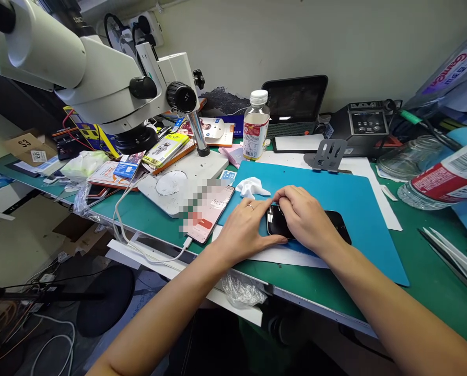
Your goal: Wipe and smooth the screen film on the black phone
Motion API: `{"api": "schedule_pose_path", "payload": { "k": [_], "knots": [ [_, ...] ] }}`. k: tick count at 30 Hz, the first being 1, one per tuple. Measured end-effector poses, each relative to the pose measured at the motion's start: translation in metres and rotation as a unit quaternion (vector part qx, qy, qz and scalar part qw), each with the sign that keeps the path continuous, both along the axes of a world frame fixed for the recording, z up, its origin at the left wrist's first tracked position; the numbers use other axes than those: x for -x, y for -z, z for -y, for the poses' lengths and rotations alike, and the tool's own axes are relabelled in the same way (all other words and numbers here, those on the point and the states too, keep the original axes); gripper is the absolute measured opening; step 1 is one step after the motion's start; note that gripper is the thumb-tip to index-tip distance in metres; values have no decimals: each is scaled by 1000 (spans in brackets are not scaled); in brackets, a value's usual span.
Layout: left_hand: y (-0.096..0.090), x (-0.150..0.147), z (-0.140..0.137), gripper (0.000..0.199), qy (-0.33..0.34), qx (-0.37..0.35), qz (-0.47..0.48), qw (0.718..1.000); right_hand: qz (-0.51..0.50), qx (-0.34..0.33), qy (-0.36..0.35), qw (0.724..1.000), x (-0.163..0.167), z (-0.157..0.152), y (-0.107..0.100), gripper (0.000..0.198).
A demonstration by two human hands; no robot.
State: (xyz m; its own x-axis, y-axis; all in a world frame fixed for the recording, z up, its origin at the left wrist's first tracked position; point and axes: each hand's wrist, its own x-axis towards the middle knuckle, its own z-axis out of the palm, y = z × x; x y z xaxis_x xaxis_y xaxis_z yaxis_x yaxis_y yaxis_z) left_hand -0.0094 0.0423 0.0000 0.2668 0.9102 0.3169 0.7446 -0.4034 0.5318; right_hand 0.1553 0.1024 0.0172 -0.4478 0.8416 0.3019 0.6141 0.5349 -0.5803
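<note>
A black smartphone [276, 223] with a dark glossy screen lies on the blue work mat [359, 203]. My left hand [249, 224], a ring on one finger, holds the phone's left end, with the thumb along the near edge and the fingers at the far left corner. Over the phone's middle lies my right hand [306, 216], fingers curled and pinched together at the far left corner; whatever is between them is hidden. A crumpled white cloth [252, 187] rests just beyond my left hand.
A lit phone [210, 214] on a white cable lies left of the mat. Behind it stands a microscope [119, 89]. A capped bottle [256, 125] and a grey metal stand [329, 155] are at the back. Tweezers [453, 256] and a tilted bottle [445, 177] are at right.
</note>
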Motion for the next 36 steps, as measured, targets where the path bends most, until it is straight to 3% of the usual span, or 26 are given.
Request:
{"api": "schedule_pose_path", "payload": {
  "k": [6, 9, 12, 15, 21, 26, 32, 36],
  "knots": [
    [2, 1, 0, 68, -1, -21, 11, 1000, -9, 13, 9, 1000, 1, 3, -2, 22],
    [1, 1, -1, 68, -3, -14, 16, 1000, -2, 51, 0, 999, -7, 1, -12, 27],
    [0, 1, -1, 67, -5, -3, 18, 1000, 28, 85, -18, 996, -30, -8, -26, 37],
    [0, 2, -1, 66, -2, 5, 18, 1000, 83, 72, -42, 993, -66, -22, -34, 41],
    [1, 1, 0, 65, 3, -2, 17, 1000, 128, 59, -96, 985, -118, -31, -14, 56],
    [-2, -2, 5, 61, -9, 5, 25, 1000, 152, 56, -141, 977, -119, -22, -6, 78],
    [0, -3, 7, 56, -21, 16, 23, 999, 132, 44, -152, 979, -117, -15, -10, 71],
    [3, -2, 6, 64, -31, 14, 31, 999, 104, -3, -122, 987, -117, -15, -10, 69]
  ]
}}
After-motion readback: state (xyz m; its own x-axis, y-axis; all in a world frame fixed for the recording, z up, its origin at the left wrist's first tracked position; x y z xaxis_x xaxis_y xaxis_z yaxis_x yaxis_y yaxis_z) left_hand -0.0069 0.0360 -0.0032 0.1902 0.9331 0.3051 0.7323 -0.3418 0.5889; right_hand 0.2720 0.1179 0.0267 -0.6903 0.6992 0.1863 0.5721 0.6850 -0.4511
